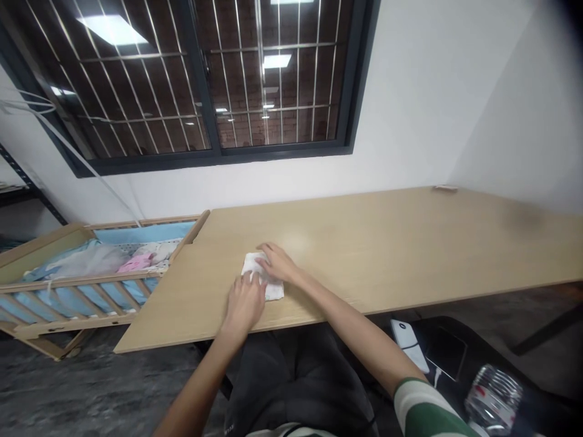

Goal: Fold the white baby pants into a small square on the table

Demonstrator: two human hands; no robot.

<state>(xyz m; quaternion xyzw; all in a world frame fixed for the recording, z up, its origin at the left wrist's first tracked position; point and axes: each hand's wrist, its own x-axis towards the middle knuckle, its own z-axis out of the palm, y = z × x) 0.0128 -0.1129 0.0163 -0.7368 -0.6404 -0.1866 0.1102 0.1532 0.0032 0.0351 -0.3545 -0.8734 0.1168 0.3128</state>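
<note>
A small folded white cloth lies flat on the light wooden tabletop, close to its front edge. My left hand rests on the cloth's lower left part, fingers slightly apart and pointing away from me. From the right, my right hand reaches over the cloth's upper part, its fingers spread and touching it near the top edge. Between them the two hands cover much of the cloth, so its folds are only partly visible.
A wooden crib with blue lining and bedding adjoins the table's left end. At lower right, a white phone, a dark phone with a cable and a plastic bottle sit on a black seat. A barred window is ahead.
</note>
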